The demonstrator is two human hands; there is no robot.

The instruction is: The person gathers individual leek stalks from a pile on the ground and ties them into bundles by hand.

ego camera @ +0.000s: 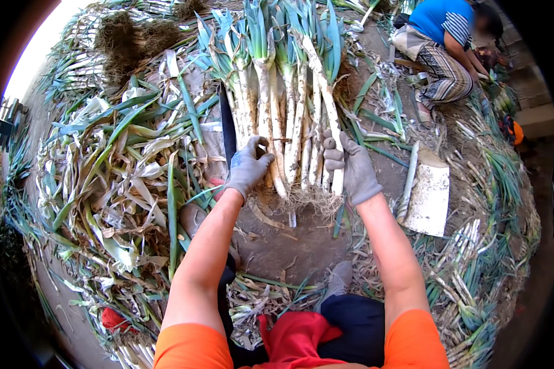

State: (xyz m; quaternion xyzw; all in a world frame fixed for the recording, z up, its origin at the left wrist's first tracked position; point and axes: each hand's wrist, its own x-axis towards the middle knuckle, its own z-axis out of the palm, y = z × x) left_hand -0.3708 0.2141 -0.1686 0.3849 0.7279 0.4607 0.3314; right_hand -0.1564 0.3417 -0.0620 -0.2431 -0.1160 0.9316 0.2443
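Observation:
Several leeks lie side by side before me, green leaves pointing away and root ends toward me. My right hand, in a grey glove, is closed around the lower white shank of one leek. That leek slants across the right side of the row, its roots hanging just below my fingers. At the row's left edge, my left hand touches the shanks in a matching glove, thumb and forefinger apart. Tangled roots show between my hands. A dark, flat strip runs along the row's left side.
Stripped leaves are heaped on the left. Bundled leeks with dark roots lie beyond them. To the right are a curved whitish piece and more leeks. A person bends over at the upper right.

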